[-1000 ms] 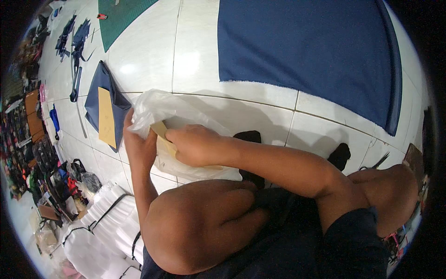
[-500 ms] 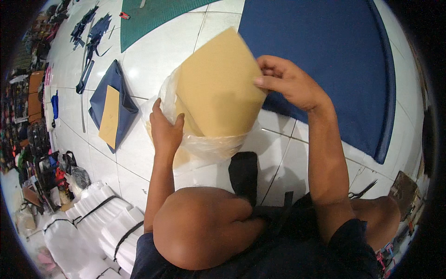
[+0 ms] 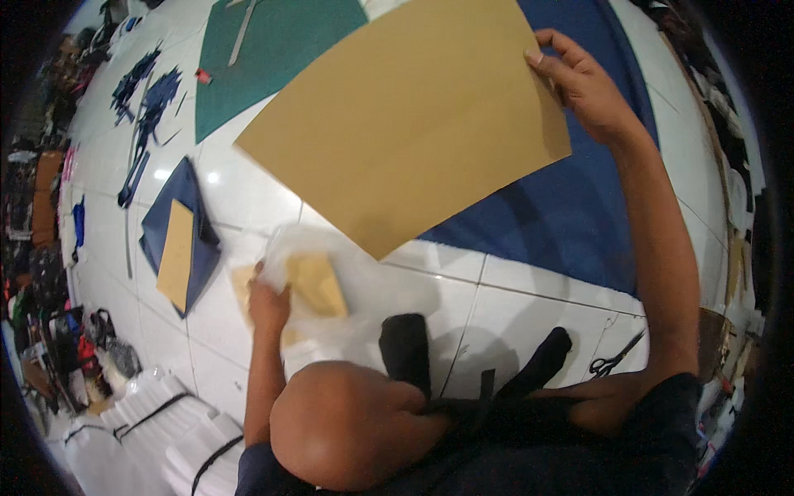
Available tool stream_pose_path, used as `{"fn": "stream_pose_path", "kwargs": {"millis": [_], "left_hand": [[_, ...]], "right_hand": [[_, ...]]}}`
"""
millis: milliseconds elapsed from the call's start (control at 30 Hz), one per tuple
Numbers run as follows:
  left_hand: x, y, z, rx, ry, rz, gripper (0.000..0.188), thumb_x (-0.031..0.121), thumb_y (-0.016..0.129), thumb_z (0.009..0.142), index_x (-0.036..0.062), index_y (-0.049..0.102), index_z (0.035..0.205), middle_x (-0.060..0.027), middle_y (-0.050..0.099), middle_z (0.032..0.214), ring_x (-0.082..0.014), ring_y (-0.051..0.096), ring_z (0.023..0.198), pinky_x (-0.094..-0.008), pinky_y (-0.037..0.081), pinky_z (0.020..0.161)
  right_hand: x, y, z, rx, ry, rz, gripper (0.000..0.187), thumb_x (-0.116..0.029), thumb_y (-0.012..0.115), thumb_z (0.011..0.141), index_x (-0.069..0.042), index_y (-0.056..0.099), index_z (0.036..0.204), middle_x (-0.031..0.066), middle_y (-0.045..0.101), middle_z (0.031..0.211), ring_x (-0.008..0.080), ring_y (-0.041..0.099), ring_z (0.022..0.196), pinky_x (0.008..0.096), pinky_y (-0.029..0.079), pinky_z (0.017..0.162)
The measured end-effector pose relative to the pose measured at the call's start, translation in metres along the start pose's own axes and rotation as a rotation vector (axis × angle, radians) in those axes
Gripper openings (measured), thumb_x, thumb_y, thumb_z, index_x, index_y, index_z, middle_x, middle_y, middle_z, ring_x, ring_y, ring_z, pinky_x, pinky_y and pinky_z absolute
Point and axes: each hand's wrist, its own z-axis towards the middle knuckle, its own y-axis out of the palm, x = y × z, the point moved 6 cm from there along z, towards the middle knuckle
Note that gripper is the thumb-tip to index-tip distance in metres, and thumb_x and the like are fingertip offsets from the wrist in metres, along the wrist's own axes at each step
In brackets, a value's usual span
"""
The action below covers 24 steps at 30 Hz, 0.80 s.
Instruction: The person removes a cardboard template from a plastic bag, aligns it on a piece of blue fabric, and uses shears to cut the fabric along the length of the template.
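Observation:
A large tan sheet of stiff paper or card (image 3: 397,124) is held up in the air by my right hand (image 3: 583,87), which pinches its right edge between thumb and fingers. The sheet partly covers the dark blue fabric (image 3: 529,231) behind it. Lower left, my left hand (image 3: 269,302) is closed on the edge of a clear plastic bag (image 3: 364,289). Smaller tan pieces (image 3: 318,285) show in the bag. Left of that hand lies a folded blue fabric bundle (image 3: 186,186) with a tan strip (image 3: 175,256) on top.
A green cutting mat (image 3: 273,50) lies at the far left with a metal ruler (image 3: 241,33) and a small red tool (image 3: 203,76). Blue scraps (image 3: 153,103) are beside it. Scissors (image 3: 616,355) rest near my right leg. White rolled foam (image 3: 157,430) sits at the near left.
The tan sheet has come out of the plastic bag, moving up and right with my right hand. The bag now lies flatter, and my left hand has closed on it.

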Motion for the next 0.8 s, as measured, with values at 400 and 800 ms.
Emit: {"fn": "stream_pose_path", "kwargs": {"millis": [400, 800], "left_hand": [[-0.029, -0.102, -0.042, -0.377, -0.116, 0.065, 0.113, 0.031, 0.097, 0.051, -0.0069, 0.041, 0.142, -0.0217, 0.057, 0.128, -0.0355, 0.056, 0.117, -0.0415, 0.045, 0.102], [0.175, 0.056, 0.08, -0.552, 0.011, -0.328, 0.06, 0.049, 0.067, 0.09, 0.0003, 0.058, 0.125, -0.016, 0.066, 0.095, -0.0191, 0.064, 0.074, -0.0315, 0.053, 0.067]], "right_hand": [[0.211, -0.078, -0.157, 0.413, 0.636, 0.121, 0.032, -0.027, 0.051, 0.104, -0.008, 0.047, 0.128, 0.0102, 0.062, 0.107, 0.018, 0.062, 0.096, 0.036, 0.054, 0.074], [0.255, -0.043, -0.167, 0.118, 0.793, -0.63, 0.088, -0.038, 0.069, 0.091, -0.008, 0.018, 0.155, 0.028, 0.053, 0.134, 0.0376, 0.06, 0.117, 0.0482, 0.05, 0.097]]}}
